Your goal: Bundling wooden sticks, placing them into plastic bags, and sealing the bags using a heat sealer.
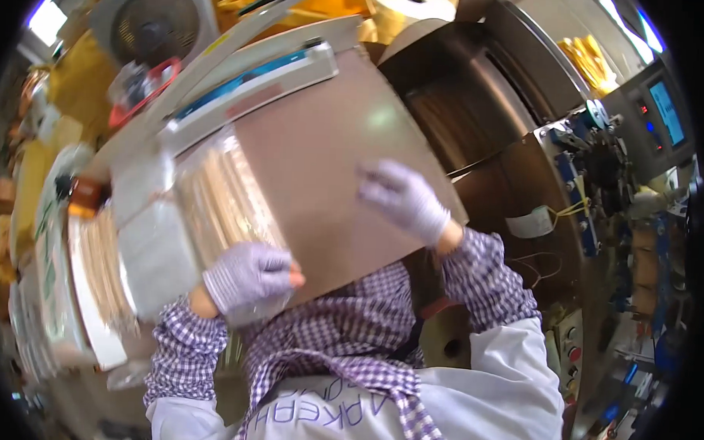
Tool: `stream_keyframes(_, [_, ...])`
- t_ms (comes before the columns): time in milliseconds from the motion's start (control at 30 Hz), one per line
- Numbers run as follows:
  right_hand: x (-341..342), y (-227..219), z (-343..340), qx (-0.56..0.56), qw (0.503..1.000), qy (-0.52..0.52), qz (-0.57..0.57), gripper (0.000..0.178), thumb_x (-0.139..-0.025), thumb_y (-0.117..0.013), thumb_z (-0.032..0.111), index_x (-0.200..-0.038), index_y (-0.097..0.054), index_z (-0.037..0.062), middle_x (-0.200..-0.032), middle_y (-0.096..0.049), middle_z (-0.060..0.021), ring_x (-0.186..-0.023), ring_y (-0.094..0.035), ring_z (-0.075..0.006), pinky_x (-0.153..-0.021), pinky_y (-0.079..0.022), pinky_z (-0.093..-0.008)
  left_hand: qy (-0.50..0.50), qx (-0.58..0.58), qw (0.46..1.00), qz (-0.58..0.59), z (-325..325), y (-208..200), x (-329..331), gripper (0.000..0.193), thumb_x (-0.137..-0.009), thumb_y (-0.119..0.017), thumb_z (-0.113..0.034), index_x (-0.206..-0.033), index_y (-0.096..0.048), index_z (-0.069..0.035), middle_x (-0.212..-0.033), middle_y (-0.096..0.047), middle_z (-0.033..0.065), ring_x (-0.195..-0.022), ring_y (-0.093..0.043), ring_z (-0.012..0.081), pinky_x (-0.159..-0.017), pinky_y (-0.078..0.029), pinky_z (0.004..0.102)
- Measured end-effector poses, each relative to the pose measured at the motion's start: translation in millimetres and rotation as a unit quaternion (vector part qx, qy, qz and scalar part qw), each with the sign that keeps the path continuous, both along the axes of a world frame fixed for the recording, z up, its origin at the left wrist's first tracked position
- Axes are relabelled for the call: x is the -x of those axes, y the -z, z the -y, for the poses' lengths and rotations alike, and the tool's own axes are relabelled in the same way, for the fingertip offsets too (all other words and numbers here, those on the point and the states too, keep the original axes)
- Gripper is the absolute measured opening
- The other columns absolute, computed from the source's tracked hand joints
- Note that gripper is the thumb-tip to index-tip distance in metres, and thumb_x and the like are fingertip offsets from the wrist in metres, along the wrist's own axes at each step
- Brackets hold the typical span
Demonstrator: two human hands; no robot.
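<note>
My left hand (pixel 245 278), in a pale striped glove with bare fingertips, is closed at the near end of a clear plastic bag of thin wooden sticks (pixel 225 192). Film from the bag shows just below the fingers. The bag lies flat along the left side of a brown board-like tabletop (pixel 323 157). Above the right part of that surface my right hand (pixel 403 198), gloved the same way, has its fingers stretched to the left, slightly blurred, with nothing seen in them.
A long white and blue bag sealer (pixel 248 84) stands at the far edge, its arm raised. More bagged sticks (pixel 102 265) lie at the left beside a grey sheet (pixel 154 236). A metal chute (pixel 472 108) and a machine with a screen (pixel 666 111) are at right; a fan (pixel 156 25) stands behind.
</note>
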State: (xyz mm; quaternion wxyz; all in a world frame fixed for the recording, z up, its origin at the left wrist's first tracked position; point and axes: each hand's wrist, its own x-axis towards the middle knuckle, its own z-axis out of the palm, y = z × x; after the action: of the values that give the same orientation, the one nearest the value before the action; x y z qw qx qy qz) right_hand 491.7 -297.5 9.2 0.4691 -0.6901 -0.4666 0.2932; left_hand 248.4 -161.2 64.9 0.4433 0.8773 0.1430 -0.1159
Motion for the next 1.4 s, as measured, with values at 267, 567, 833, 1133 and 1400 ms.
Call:
stream_keyframes(267, [-323,133,-41,0.251,0.889,0.322,0.209,0.077,-0.071,-0.061,0.052,-0.127,-0.042,0.0017,-0.12,-0.05,-0.0228,-0.113,-0.047,-0.0321,-0.094,-0.038,-0.0348,-0.134,0.048,0.988,0.057,-18,117,-284,0.053,-0.083,-0.056,-0.032,-0.123,-0.043,0.0,-0.063,-0.057,0.0101,-0.053,-0.057,0.0182,-0.051,-0.046,0.0313])
stream_keyframes(567, [-257,75,-84,0.192,0.966,-0.016,-0.17,0.057,-0.082,-0.053,0.05,-0.117,-0.051,0.0047,-0.114,-0.053,-0.0107,-0.106,-0.049,-0.0213,-0.094,-0.035,-0.0316,-0.26,-0.062,0.964,-0.013,-45,114,-339,0.072,-0.075,-0.059,-0.049,-0.126,-0.039,-0.001,-0.098,-0.06,0.0245,-0.089,-0.06,0.0334,-0.079,-0.047,0.0383])
stream_keyframes(833, [-102,-40,-48,-0.183,0.93,0.009,-0.319,0.055,-0.076,-0.069,0.022,-0.12,-0.043,0.0003,-0.099,-0.055,-0.0028,-0.084,-0.052,-0.0086,-0.076,-0.045,-0.0234,-0.142,0.475,0.8,0.337,0,39,-244,0.053,-0.068,-0.076,-0.025,-0.11,-0.053,-0.004,-0.099,-0.059,0.0043,-0.092,-0.054,0.0154,-0.078,-0.046,0.0307])
stream_keyframes(1133, [24,-35,-9,-0.116,0.886,-0.253,-0.37,0.043,-0.065,-0.069,0.013,-0.105,-0.06,0.0009,-0.112,-0.054,-0.0164,-0.105,-0.052,-0.0308,-0.09,-0.042,-0.0394,-0.103,0.722,0.679,0.08,97,79,-32,0.072,-0.069,-0.073,-0.027,-0.126,-0.039,0.0,-0.11,-0.056,0.0129,-0.096,-0.057,0.0215,-0.083,-0.048,0.0356])
stream_keyframes(1400, [77,1,-6,-0.071,0.865,-0.234,-0.438,0.014,-0.072,-0.062,0.012,-0.079,-0.063,-0.0005,-0.085,-0.063,-0.0119,-0.083,-0.059,-0.0219,-0.081,-0.046,-0.0327,-0.235,-0.083,0.933,0.259,102,43,75,0.072,-0.076,-0.058,-0.052,-0.122,-0.043,0.001,-0.112,-0.051,0.0149,-0.106,-0.048,0.0254,-0.094,-0.036,0.0342])
